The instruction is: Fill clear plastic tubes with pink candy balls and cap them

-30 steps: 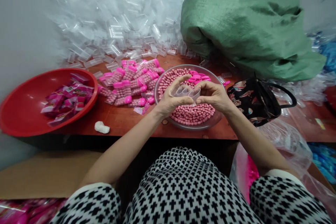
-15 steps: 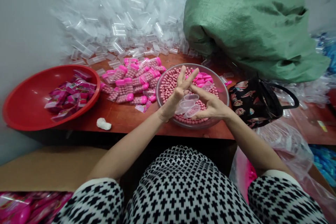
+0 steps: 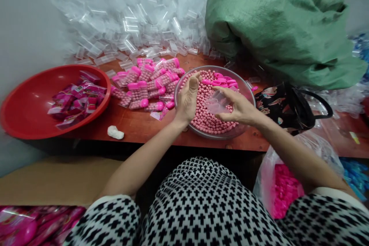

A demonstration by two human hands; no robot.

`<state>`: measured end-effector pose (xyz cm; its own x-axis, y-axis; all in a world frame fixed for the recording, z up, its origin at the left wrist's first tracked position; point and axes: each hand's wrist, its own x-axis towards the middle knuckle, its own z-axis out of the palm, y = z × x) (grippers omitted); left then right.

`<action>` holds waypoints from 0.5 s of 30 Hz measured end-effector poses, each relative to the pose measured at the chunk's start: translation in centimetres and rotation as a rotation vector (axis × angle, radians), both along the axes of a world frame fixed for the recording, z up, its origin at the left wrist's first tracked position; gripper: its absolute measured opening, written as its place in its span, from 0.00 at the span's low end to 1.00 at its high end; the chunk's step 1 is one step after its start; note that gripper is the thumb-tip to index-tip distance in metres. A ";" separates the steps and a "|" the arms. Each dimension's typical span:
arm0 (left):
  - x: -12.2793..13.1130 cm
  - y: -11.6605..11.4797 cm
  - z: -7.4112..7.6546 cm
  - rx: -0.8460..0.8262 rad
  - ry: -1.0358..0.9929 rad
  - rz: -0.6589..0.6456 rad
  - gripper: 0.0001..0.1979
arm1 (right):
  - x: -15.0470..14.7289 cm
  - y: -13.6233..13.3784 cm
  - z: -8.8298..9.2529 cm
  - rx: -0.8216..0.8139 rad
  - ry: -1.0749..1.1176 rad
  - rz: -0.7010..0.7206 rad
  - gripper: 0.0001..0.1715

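A clear bowl [image 3: 245, 86] full of small pink balls [image 3: 207, 117] sits on the brown table in front of me. My right hand [image 3: 238, 109] is over the bowl, its fingers closed round a few empty clear plastic tubes [image 3: 217, 102]. My left hand [image 3: 188, 98] reaches into the bowl's left side among the balls, fingers together and slightly curled; what it holds, if anything, is hidden. Pink caps [image 3: 220, 81] lie at the bowl's far edge.
Filled pink-capped tubes [image 3: 147, 84] lie left of the bowl. A red basin [image 3: 20, 111] holds pink packets. A heap of empty clear tubes [image 3: 135, 19] rises behind, beside a green sack [image 3: 282, 23]. A dark patterned bag [image 3: 285, 109] sits right; a white wad [image 3: 115, 132] near the table's edge.
The hands were joined on the clear tubes; now they have parted. The right hand keeps the tubes and the left hand has dropped into the balls at the bowl's left.
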<state>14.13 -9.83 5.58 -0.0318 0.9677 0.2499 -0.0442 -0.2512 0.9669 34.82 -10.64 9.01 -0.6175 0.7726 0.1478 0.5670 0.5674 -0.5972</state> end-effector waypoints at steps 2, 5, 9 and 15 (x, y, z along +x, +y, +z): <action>-1.5 0.1 -0.3 0.066 0.052 0.025 0.39 | 1.2 1.0 -0.4 0.108 -0.362 0.021 0.39; -2.8 0.2 -1.1 0.117 0.092 0.062 0.35 | 0.5 2.1 -2.1 0.152 -0.775 0.090 0.22; -2.6 0.1 -1.9 0.096 0.100 0.090 0.34 | -3.7 3.3 -5.9 0.116 -0.657 0.249 0.19; -2.4 -0.1 -1.8 0.128 0.113 0.081 0.31 | -4.7 4.5 -8.7 -0.060 -0.328 0.178 0.35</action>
<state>11.74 -9.92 3.77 -0.0728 0.9234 0.3769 0.0884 -0.3704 0.9246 30.09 -6.16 0.34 -0.7497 0.6504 -0.1222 0.6294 0.6437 -0.4353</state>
